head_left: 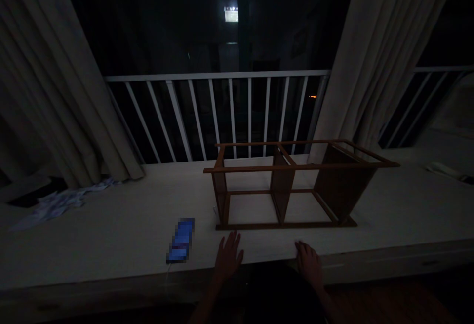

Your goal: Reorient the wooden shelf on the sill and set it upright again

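Observation:
A brown wooden shelf frame (283, 210) lies on its side on the pale ledge, with flat panels set between its rails. My left hand (228, 259) rests on the ledge just in front of the frame's near left end, fingers spread, holding nothing. Farther right, my right hand (309, 262) lies at the front edge of the ledge, its fingers slightly bent and nothing visible in them. Both hands appear apart from the frame. A small thin object (214, 210), too dim to name, is beside the frame's left end.
Left of my hands lies a phone (180, 240) with a cable (168, 279) hanging over the edge. Crumpled papers (62, 205) lie at the far left of the ledge (140, 225). Behind stand a white railing (229, 75), a dark window and curtains (355, 67).

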Tool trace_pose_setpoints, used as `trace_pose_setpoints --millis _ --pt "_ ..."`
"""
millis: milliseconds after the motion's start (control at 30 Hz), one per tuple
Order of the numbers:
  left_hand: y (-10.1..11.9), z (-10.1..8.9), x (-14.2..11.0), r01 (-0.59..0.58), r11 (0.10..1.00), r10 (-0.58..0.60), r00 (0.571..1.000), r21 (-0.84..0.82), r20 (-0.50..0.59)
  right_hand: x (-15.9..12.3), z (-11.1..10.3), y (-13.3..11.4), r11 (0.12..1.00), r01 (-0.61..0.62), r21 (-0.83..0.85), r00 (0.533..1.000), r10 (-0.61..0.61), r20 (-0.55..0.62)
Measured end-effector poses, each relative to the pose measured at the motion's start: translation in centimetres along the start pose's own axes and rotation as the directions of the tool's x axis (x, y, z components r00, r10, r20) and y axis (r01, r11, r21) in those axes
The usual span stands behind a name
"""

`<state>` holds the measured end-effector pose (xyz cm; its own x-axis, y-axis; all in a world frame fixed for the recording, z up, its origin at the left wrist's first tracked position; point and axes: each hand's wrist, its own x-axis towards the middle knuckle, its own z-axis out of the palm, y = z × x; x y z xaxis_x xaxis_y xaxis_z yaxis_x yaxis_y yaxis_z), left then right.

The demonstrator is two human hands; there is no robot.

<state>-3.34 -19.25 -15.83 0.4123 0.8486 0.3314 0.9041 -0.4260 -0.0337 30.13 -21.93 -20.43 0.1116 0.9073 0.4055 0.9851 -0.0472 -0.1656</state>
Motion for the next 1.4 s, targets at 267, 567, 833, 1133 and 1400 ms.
trace_pose_setpoints --millis 267,567,833,1133,1400 --pt "0.01 0.03 0.08 -0.005 1.000 0.005 1.000 0.005 -0.004 0.12 -0.54 -0.17 1.000 -0.006 0.007 1.000 0.006 -0.004" --pt "-0.14 0.59 0.05 0.001 1.000 -0.001 1.000 0.007 -0.011 -0.01 -0.39 0.02 1.000 0.004 0.011 1.000 -0.004 0.007" --pt "-0.10 0.55 -0.06 0.000 1.000 0.000 1.000 0.009 -0.010 0.14 -0.23 0.13 1.000 0.014 0.012 1.000 -0.014 0.009" --pt "0.10 0.21 0.06 0.008 1.000 -0.007 1.000 0.014 -0.015 0.03 -0.33 0.11 1.000 -0.012 0.016 0.999 0.012 0.034" --pt "0.17 0.25 0.01 0.011 1.000 -0.010 1.000 0.026 -0.027 0.03 -0.45 0.07 1.000 0.003 0.013 1.000 -0.004 0.022"
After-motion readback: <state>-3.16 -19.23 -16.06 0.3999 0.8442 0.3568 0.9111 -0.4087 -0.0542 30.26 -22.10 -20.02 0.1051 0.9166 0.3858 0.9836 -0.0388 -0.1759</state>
